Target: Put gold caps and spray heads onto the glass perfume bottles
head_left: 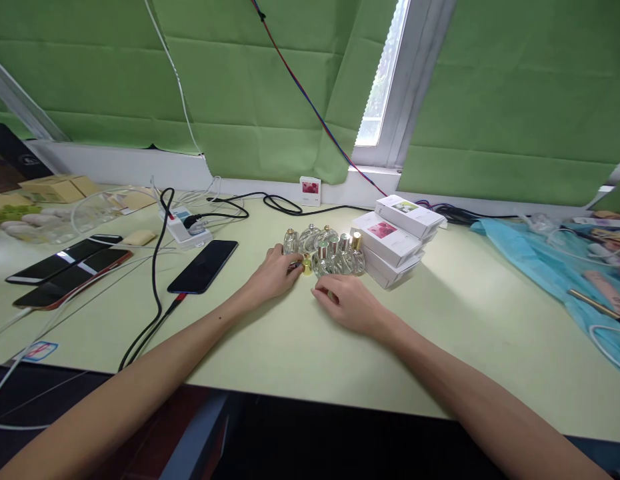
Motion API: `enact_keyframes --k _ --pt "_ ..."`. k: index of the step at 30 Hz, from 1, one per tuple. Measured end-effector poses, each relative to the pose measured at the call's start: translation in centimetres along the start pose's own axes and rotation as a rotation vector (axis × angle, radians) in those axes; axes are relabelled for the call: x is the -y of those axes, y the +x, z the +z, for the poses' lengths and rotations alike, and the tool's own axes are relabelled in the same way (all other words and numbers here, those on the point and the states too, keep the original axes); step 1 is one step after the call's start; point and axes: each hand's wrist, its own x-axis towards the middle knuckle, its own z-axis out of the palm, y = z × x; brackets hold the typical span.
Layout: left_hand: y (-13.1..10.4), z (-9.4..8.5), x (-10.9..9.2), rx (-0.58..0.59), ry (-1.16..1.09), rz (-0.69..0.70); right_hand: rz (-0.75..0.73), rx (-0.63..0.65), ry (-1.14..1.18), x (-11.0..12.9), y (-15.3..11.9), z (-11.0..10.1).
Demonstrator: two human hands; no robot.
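Several clear glass bottles (327,250) with gold, silver and green tops stand close together on the pale table (290,347). My left hand (276,273) is at the left front of the group, its fingers bent beside a small yellow bottle (307,265); a small dark thing shows at its fingertips, too small to name. In front of the bottles my right hand (350,303) rests on the table with curled fingers, and no object shows in it. White boxes (390,237) with printed pictures are stacked just right of the bottles.
Left are a black phone (203,267), two more phones (73,267), cables and a power strip (185,230). A small white box (310,191) stands at the back wall. A blue plastic sheet (540,263) with loose items lies right.
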Motion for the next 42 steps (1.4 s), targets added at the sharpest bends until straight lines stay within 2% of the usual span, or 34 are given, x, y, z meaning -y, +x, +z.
enact_keyframes --k 22,42 --pt "0.0 -0.6 -1.5 0.017 0.093 -0.1 0.041 0.06 0.006 0.2 0.1 -0.2" --pt "-0.3 -0.9 -2.0 0.026 0.202 -0.056 0.042 0.063 -0.004 0.1 0.0 -0.1"
